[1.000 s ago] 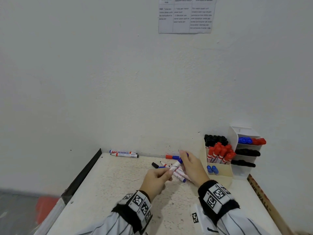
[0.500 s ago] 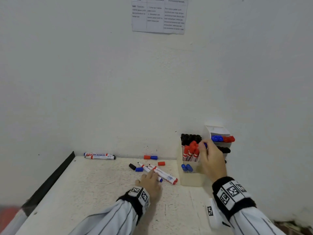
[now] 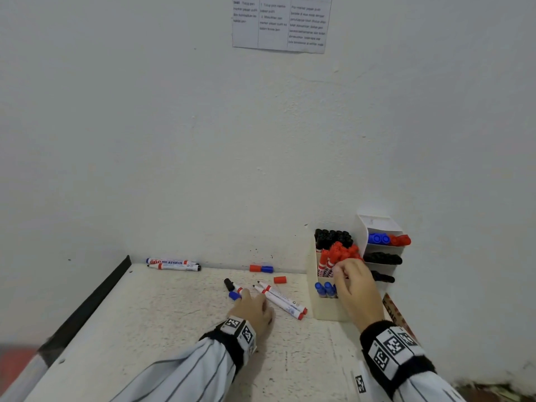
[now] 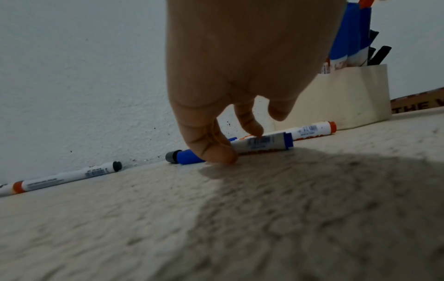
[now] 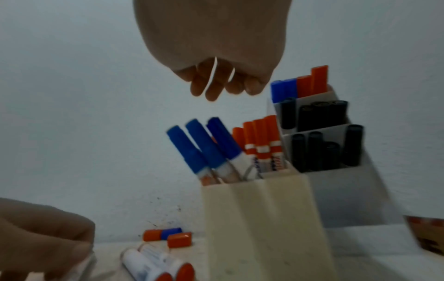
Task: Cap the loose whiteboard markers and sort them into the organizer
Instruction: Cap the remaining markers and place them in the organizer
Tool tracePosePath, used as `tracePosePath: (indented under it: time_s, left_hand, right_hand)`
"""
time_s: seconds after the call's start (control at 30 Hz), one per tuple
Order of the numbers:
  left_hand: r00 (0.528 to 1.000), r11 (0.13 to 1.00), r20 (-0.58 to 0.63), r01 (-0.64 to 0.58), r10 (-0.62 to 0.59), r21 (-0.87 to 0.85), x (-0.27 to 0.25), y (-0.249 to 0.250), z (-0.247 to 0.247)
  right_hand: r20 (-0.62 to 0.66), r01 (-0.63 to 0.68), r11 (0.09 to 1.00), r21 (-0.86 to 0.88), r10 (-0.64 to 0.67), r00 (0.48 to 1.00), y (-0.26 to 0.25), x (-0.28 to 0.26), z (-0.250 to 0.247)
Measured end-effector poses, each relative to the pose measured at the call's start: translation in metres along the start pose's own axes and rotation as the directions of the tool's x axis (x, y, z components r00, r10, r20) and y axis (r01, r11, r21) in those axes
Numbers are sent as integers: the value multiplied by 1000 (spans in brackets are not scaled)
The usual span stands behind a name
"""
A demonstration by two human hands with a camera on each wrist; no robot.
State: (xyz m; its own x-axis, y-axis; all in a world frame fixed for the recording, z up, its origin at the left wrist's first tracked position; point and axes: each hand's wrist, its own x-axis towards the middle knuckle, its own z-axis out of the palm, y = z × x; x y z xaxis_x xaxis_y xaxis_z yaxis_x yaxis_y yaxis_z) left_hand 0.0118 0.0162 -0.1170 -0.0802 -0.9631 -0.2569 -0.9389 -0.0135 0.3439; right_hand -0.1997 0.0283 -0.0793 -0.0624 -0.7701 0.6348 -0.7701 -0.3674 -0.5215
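Left hand (image 4: 240, 76) is down on the surface (image 3: 145, 329), thumb and a fingertip closing on a blue marker (image 4: 261, 144), so it's pinching it or about to, can't tell if it's actually lifted. Right hand (image 3: 355, 285) is up over the organizer (image 3: 324, 309), fingers loosely curled w/ nothing in them afaict.

Still loose: two red-ended markers (image 3: 282, 300) lying side by side next to the left hand, two more (image 3: 174, 264) back by the wall, plus caps: a red cap (image 3: 280, 280), a red+blue pair (image 3: 261, 268), and a black one (image 3: 228, 284).

These look light, stiff and smooth, so prob roll easily on that flat top. I'd grab mid-barrel, not the tip end (ink), and push the cap on straight.

Room-wise: wall is right behind, organizer compartments are pretty packed w/ red and black, the blue slot has more space. Left edge of the surface drops off, so watch for rollers.
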Motion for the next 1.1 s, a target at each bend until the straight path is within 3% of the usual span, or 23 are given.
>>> tracePosePath:
  time_s: [0.07,0.17,0.27,0.33,0.4,0.47,0.57,0.63,0.73,0.8,0.93,1.03,1.1]
  left_hand:
    - [997,997,31,71,-70,-34,2,-2,-2]
    - [992,982,-2,126,-127,-139,6,-7,-5]
    - [994,973,-17,101,-107,-205,7,-10,-6]
    - [993,975,-24,107,-114,-194,5,-12,-6]
    - [992,975,-56,96,-110,-199,3,-16,-6]
    - [991,967,-81,80,-102,-244,1,-22,-7]
    - [973,917,-178,65,-145,-394,-3,-30,-10]
    - [954,873,-244,37,-176,-487,-5,-38,-17]
    - [924,823,-319,-9,-210,-568,-6,-56,-30]
    - [901,797,-347,-1,-261,-603,-7,-71,-38]
    - [907,816,-286,99,-310,-569,-15,-103,-46]
    - [926,868,-228,166,-300,-468,-22,-125,-48]
    - [935,876,-186,196,-303,-441,-26,-136,-49]
  right_hand:
    - [-110,110,994,24,-107,988,-19,3,2]
    - [-126,198,978,69,-189,974,-49,6,10]
    - [-12,151,974,170,-151,988,-67,4,26]
    - [153,27,984,174,-54,987,-71,2,38]
    - [417,-135,988,81,89,905,-71,-1,49]
    - [631,-219,973,-68,212,746,-67,-7,59]
    - [740,-317,933,-169,333,585,-60,-16,70]
    - [732,-318,921,-224,374,570,-58,-16,77]
    - [665,-262,931,-255,365,651,-65,-13,89]
    - [694,-221,959,-179,282,663,-75,-13,99]
    - [844,11,996,-88,68,532,-99,-15,122]
    - [893,79,993,-89,45,448,-114,-16,132]
    - [904,93,992,-86,39,426,-122,-16,137]
